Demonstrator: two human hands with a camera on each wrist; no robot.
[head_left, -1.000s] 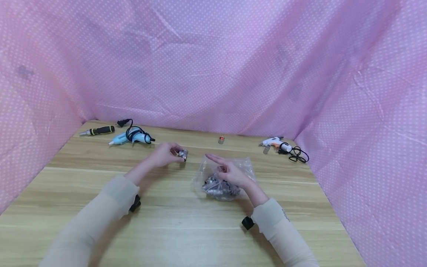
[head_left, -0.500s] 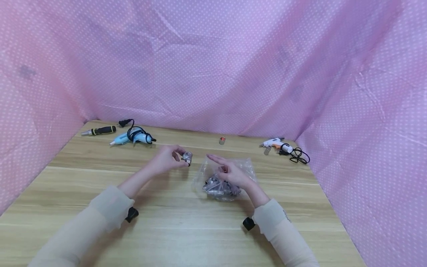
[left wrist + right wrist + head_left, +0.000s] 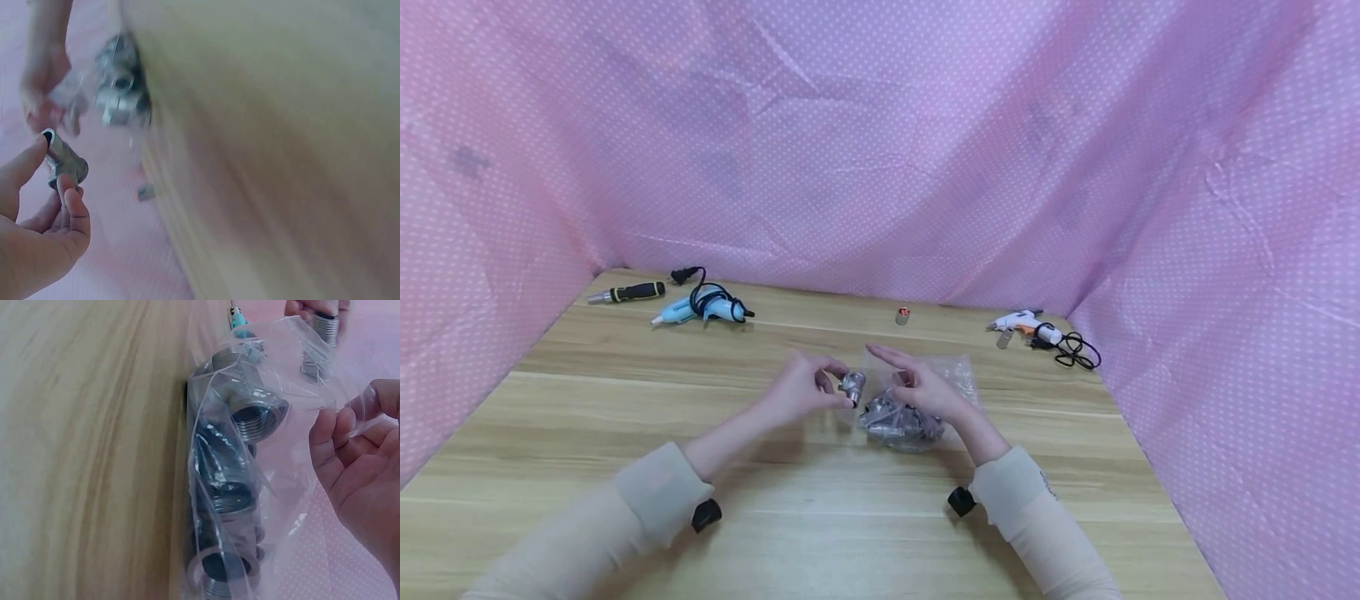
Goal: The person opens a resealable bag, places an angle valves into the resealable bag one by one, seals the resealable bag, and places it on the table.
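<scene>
Between thumb and fingertips, my left hand (image 3: 805, 387) pinches a silvery metal tee pipe fitting (image 3: 67, 164). In the head view it is held above the table at the left side of a clear plastic bag (image 3: 961, 375). My right hand (image 3: 928, 392) pinches the bag's film between thumb and fingers, its index finger stretched out in the head view. Several threaded metal pipe fittings (image 3: 255, 419) lie inside the bag, seen through the film in the right wrist view. The left wrist view is blurred around the bag.
At the back left lie a black-and-yellow screwdriver (image 3: 638, 291) and a light-blue glue gun (image 3: 722, 308) with its cord. A small metal cylinder with a red top (image 3: 902, 316) stands at the back. Back right, a white glue gun (image 3: 1045, 333) lies beside a small grey piece (image 3: 1004, 339).
My left hand has carried the tee fitting to the right and nearer, from left of the bag to its left edge. The right hand has kept its hold on the bag.
</scene>
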